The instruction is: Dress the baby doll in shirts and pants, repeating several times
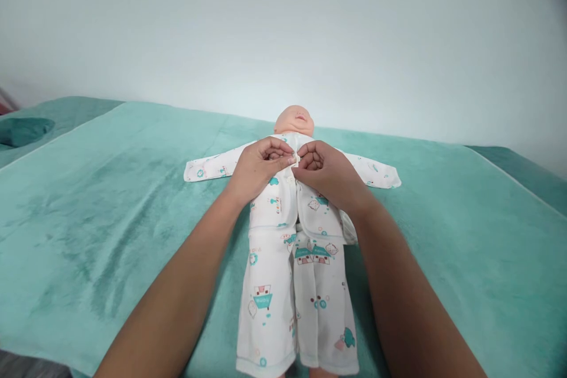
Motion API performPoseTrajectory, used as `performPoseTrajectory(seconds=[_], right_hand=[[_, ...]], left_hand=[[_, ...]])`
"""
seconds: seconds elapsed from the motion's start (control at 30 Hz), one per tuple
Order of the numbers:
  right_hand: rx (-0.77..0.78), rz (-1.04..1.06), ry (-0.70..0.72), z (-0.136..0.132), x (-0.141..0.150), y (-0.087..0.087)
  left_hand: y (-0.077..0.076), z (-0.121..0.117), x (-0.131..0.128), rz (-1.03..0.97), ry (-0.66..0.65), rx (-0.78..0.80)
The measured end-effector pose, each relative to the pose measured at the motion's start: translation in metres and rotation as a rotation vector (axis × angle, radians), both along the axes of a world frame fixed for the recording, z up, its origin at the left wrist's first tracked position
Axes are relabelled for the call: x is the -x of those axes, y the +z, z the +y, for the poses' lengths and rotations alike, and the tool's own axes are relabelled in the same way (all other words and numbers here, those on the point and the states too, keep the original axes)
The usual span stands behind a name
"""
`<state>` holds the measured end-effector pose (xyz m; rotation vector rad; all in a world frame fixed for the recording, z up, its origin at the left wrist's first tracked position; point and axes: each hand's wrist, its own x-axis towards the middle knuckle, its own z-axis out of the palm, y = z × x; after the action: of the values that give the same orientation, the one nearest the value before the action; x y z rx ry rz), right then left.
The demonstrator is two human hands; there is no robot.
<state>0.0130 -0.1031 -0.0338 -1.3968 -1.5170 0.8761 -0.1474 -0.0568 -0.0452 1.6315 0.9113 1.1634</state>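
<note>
The doll (294, 119) lies on its back on the green cover (133, 212), head at the far side; the printed shirt (274, 208) is on its torso, sleeves spread left and right, with the matching trousers (268, 313) on the near side; the left hand (260, 166) is curled, thumb and forefinger pinched on the shirt's front edge at the upper chest; the right hand (328, 170) mirrors it, fingers folded, pinching the opposite edge just beside; the small pale detail between the fingertips is too small to identify; below the hands the front edges lie parted. The step in hand appears to be work on the upper front closure; for a good result, grip close to each edge; keep both edges level, so that the hems match; apply pressure between thumb and finger, not down onto the chest; avoid pulling the thin cloth sideways.
</note>
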Motion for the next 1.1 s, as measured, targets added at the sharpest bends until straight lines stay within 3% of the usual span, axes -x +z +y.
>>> performPoseTrajectory(seconds=[0.3,0.7,1.1], right_hand=[[-0.144,-0.118,-0.080,0.0028,0.0089,-0.0076],[-0.016,0.087,-0.025,0.0004,0.0048,-0.0033],[-0.041,-0.010,-0.108,0.0006,0.0051,-0.0009]], left_hand=[[0.0080,-0.0030,-0.0009,0.060,-0.046,0.035],[0.0091,-0.0047,-0.0037,-0.078,0.024,0.171],[0.0085,-0.0035,-0.0022,-0.210,-0.021,0.298]])
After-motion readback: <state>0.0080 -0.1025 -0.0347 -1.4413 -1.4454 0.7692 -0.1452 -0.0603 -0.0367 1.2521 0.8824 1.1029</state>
